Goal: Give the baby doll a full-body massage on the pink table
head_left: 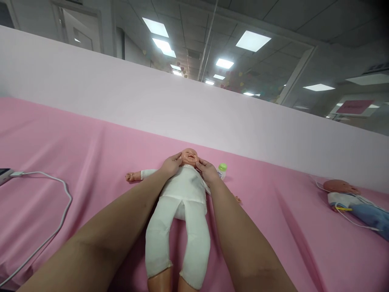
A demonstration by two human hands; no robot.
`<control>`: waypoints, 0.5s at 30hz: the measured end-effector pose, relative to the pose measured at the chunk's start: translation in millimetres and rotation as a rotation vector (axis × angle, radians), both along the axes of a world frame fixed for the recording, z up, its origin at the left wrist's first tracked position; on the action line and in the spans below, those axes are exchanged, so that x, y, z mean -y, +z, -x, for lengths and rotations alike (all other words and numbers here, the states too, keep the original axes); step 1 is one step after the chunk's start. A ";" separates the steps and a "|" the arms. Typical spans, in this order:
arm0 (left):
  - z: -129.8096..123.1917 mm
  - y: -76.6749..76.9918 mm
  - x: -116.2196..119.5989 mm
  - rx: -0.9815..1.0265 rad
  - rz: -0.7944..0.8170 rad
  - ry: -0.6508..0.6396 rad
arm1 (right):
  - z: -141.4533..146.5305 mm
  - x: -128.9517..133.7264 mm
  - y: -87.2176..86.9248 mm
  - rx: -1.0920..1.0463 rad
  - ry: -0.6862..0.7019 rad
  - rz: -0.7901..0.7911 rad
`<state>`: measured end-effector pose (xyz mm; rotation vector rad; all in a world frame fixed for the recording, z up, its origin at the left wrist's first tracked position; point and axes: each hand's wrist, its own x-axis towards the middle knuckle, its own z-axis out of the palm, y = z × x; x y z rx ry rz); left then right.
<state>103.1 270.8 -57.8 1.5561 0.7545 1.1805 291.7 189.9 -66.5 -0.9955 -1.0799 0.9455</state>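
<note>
A baby doll (187, 186) with a white cloth body lies on its back, its head towards the wall. My left hand (172, 164) holds one side of the doll's head, fingers against the cheek and jaw. On the other side, my right hand (208, 171) has its fingers at the jaw and neck, so the head is held between both hands. The doll's arm on the left stretches out sideways, while my right wrist and forearm partly hide the other arm. Just beyond my right hand stands a small bottle (223, 167) with a green cap, its lower part partly covered.
Pink sheeting (258, 219) covers the surface, with folds in it. A white low wall (146, 101) runs behind. At the right lies another doll (358, 207) in blue and white. A white cable (65, 186) curves across the left from a device (4, 175).
</note>
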 end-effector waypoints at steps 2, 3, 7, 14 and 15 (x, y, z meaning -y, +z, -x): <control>1.2 -0.6 -2.3 -0.013 0.013 -0.047 | 0.8 -0.7 -0.8 -0.067 0.006 0.015; 2.1 -0.4 -2.4 -0.019 0.003 -0.070 | 1.6 -1.0 -1.0 -0.091 0.002 0.020; 5.4 3.5 3.5 -0.080 -0.107 -0.114 | 4.7 -2.2 -0.9 -0.118 -0.062 0.014; 6.3 7.6 14.7 -0.302 -0.170 0.034 | 15.5 3.2 10.8 0.381 -0.325 0.030; 6.1 7.5 15.4 -0.305 -0.179 0.041 | 17.0 3.7 11.9 0.418 -0.347 0.035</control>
